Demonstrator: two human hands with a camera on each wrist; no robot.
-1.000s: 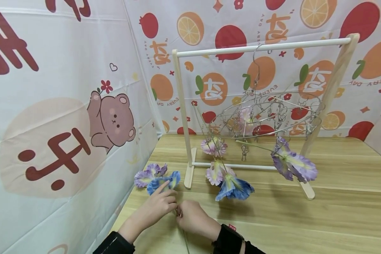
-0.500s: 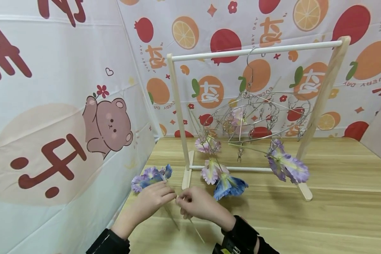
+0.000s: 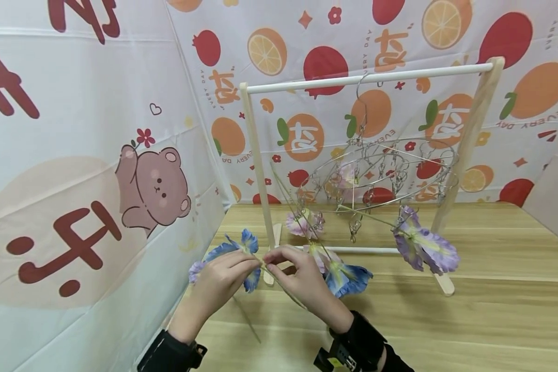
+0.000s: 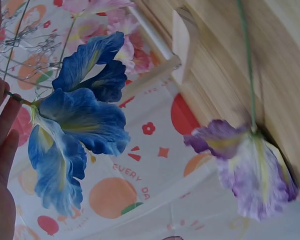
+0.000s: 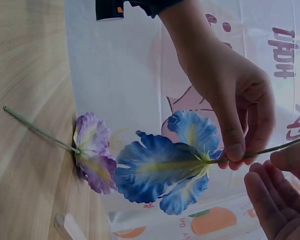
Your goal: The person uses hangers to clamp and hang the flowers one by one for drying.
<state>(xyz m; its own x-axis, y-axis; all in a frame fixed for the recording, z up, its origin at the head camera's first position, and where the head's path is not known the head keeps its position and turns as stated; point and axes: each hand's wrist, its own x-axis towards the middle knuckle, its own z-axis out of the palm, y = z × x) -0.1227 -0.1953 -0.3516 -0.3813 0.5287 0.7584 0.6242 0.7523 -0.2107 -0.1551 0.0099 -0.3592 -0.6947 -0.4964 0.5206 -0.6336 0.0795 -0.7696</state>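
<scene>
On the head camera, the left hand (image 3: 223, 274) is bent over the blue flower (image 3: 249, 241), its fingers closed together in a pinch, hiding part of the bloom, up off the bench (image 3: 376, 336)! Right beside it, the right hand (image 3: 302, 281) has thumb and forefinger at the stem, whose free end slants down under that hand. A loose purple flower (image 3: 197, 270) peeks out past the left hand. Behind, a rack (image 3: 372, 77) carries a wire hanger (image 3: 383, 204) with more flowers hanging below, a purple one to the right among them.

Over to the left wrist: the left hand's fingers squeeze the stem just behind the blue petals, the bloom spread wide, and the loose purple flower lies on the bench, well apart.

Now the right wrist, and there's that pinch plainly, the left thumb and fingers on the stem just below the bloom! The right hand comes in from the edge, fingers gently bent, a small gap between thumb and forefinger, close against the stem; I can't tell whether they have hold of it.
</scene>
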